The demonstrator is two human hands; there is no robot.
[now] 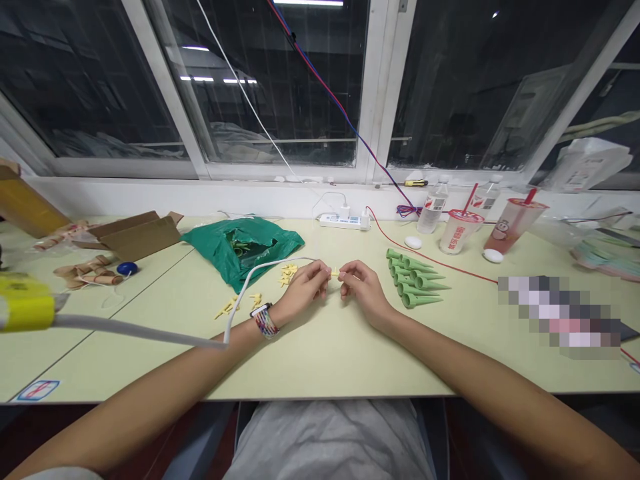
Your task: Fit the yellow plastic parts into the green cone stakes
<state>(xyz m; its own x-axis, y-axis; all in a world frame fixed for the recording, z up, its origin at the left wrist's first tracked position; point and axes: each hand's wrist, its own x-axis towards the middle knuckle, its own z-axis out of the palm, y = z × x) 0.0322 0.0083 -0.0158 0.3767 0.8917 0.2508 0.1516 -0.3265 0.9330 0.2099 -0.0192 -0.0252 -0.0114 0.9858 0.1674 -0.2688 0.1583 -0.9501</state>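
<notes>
Between my fingertips, above the table [345, 360], is a small yellow plastic piece [335, 272]. My left hand [306, 285] pinches its left end, and my right hand [364, 288] closes on its right end. Fingers cover most of it, so its exact shape is hidden. Left of my left hand lie a small pile of yellow plastic pieces [287, 274] and some loose ones [230, 307]. Several green plastic cones [420, 283] lie in a stacked group to the right of my right hand, tips pointing right. A torn green plastic bag [215, 250] rests at the back left with green parts inside.
A white cable [150, 331] crosses over the left side near my left forearm. Drink cups [459, 233] and a water bottle [433, 208] stand back right. A power strip [345, 221] lies by the window. Cardboard [140, 237] and wooden toys [93, 272] sit left.
</notes>
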